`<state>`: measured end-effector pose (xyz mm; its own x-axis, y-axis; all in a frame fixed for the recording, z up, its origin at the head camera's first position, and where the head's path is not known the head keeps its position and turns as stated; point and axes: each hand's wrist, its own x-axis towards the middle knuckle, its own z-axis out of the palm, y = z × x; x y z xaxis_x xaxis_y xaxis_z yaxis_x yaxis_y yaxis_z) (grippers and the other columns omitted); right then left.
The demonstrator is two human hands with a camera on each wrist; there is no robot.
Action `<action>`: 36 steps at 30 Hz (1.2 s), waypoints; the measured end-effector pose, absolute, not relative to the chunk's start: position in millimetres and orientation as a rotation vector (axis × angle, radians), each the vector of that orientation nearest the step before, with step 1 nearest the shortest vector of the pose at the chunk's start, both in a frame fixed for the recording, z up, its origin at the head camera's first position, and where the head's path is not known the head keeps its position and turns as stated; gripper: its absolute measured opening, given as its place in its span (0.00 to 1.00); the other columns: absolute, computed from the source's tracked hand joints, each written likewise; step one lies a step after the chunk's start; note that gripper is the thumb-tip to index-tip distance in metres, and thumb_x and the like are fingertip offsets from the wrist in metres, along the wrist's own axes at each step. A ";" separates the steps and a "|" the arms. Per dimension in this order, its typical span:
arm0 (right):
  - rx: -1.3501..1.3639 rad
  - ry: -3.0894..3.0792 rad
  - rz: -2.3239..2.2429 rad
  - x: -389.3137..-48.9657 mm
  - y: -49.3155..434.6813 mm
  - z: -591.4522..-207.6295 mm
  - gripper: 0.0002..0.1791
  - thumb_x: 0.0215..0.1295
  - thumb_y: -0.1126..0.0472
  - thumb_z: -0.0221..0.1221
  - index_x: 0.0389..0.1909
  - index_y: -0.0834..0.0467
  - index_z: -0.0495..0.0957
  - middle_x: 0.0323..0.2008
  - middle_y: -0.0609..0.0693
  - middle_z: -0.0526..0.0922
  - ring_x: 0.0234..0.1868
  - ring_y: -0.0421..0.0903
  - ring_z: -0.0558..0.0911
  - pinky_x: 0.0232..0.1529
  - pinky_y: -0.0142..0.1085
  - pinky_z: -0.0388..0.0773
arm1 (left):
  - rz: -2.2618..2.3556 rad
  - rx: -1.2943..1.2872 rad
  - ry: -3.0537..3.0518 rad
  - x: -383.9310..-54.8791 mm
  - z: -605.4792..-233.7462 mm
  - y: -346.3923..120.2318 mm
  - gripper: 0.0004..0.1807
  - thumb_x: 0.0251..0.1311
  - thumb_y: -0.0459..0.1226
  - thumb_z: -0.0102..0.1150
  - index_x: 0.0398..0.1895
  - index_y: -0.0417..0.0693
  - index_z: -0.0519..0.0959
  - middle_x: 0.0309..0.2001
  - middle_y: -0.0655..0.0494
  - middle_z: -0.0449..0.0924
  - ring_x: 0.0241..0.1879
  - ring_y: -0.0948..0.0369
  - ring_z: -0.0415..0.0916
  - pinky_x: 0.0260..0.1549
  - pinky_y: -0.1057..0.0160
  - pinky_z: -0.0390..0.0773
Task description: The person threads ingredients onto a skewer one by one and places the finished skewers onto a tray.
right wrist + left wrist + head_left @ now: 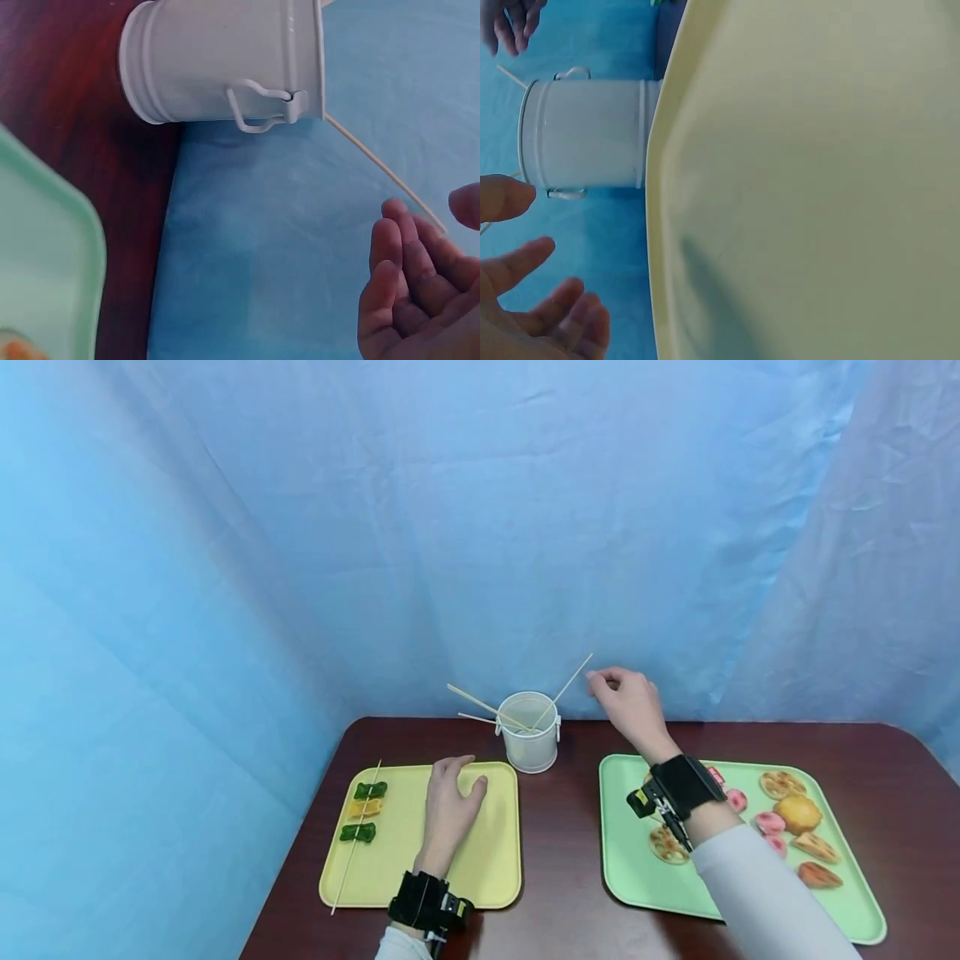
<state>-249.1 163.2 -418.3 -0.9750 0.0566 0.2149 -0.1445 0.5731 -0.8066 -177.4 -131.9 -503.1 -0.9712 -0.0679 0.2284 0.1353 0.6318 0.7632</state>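
Note:
A white bucket [531,747] stands at the back of the table with several thin wooden skewers [572,677] leaning out over its rim. My right hand [627,703] is raised just right of the bucket. In the right wrist view its thumb and fingers [387,244] are parted, close by the upper end of one skewer [382,166]. My left hand [450,810] hovers over the yellow tray [491,835], thumb spread from loosely bent fingers, holding nothing. On that tray's left side lies a skewer [342,881] with two green pieces [358,832] and a yellow piece [364,808] threaded on it.
A green tray [626,877] at right, partly under my right forearm, carries a yellow lemon-like piece [798,814], pink pieces [770,823], round patterned slices [782,784] and a reddish-brown wedge [819,875]. Behind the dark table [558,860] hangs a blue curtain [480,543].

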 end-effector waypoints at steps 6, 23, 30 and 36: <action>0.032 -2.627 1.323 -264.3 152.1 -414.1 0.27 0.78 0.42 0.53 0.39 0.60 0.88 0.36 0.57 0.88 0.31 0.50 0.77 0.36 0.42 0.70 | -1.276 -0.007 -2.588 -174.7 -509.2 -127.2 0.21 0.63 0.37 0.66 0.58 0.39 0.82 0.63 0.39 0.70 0.63 0.42 0.70 0.62 0.42 0.70; -0.096 -2.486 1.253 -268.1 151.4 -403.7 0.21 0.76 0.50 0.57 0.29 0.59 0.88 0.30 0.56 0.89 0.24 0.49 0.76 0.28 0.41 0.66 | -1.308 -0.021 -2.577 -172.1 -509.9 -116.3 0.17 0.62 0.36 0.66 0.53 0.38 0.83 0.65 0.37 0.69 0.65 0.40 0.70 0.63 0.41 0.70; -0.045 -2.342 1.291 -239.8 166.9 -388.4 0.23 0.77 0.43 0.57 0.33 0.57 0.87 0.32 0.55 0.88 0.29 0.49 0.79 0.29 0.38 0.66 | -1.307 -0.036 -2.585 -172.5 -510.5 -115.5 0.17 0.62 0.35 0.66 0.52 0.39 0.84 0.64 0.37 0.70 0.63 0.40 0.71 0.61 0.40 0.71; 0.030 -2.147 1.396 -203.6 181.3 -386.5 0.23 0.77 0.42 0.56 0.39 0.59 0.86 0.36 0.52 0.86 0.38 0.42 0.80 0.37 0.35 0.69 | -1.281 -0.051 -2.616 -172.3 -511.3 -113.1 0.17 0.63 0.36 0.66 0.53 0.40 0.84 0.65 0.38 0.70 0.64 0.41 0.71 0.62 0.41 0.71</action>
<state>-203.6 181.3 -386.5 -0.8357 0.2814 0.4716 -0.3169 0.4541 -0.8327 -172.3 -113.1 -511.3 -0.9734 -0.0689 0.2184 0.1303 0.6176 0.7756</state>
